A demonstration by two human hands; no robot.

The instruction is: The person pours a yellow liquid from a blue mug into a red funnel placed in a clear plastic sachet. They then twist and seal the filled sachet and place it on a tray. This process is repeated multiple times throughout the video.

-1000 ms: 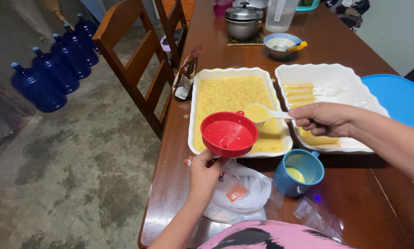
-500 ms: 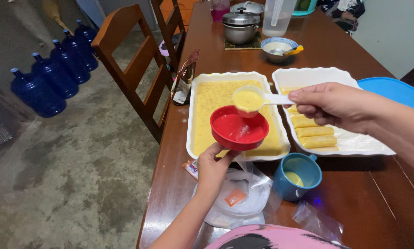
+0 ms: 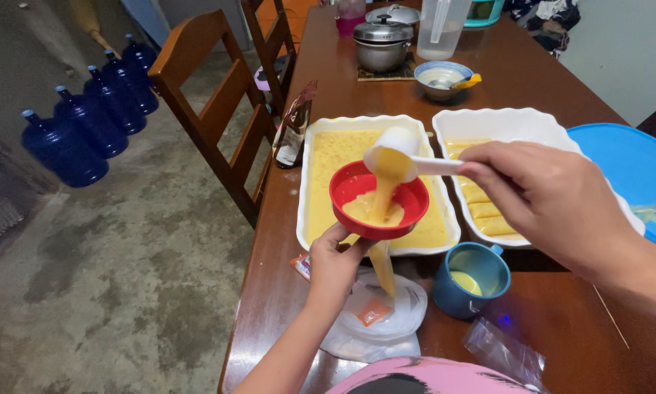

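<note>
My left hand point(image 3: 333, 264) holds a red funnel point(image 3: 357, 191) by its spout, upright above a clear plastic bag point(image 3: 375, 321). My right hand point(image 3: 541, 195) grips a white measuring scoop point(image 3: 397, 149) by its handle, tipped over the funnel. Yellow liquid pours from the scoop into the funnel and runs out below as a thin filled tube. Behind the funnel stands a white rectangular dish point(image 3: 309, 142) filled with the same yellow liquid.
A second white dish point(image 3: 518, 120) with wrapped yellow sticks stands to the right, next to a blue lid point(image 3: 627, 160). A blue mug point(image 3: 474, 277) is near my right wrist. A steel pot point(image 3: 381, 42), bowl point(image 3: 439, 79) and jug point(image 3: 439, 29) stand further back. Wooden chairs point(image 3: 211, 109) and blue water bottles point(image 3: 87, 120) are on the left.
My right hand lifted the filled scoop from the dish, brought it over the funnel and tipped it. Yellow liquid now fills the funnel and flows out below.
</note>
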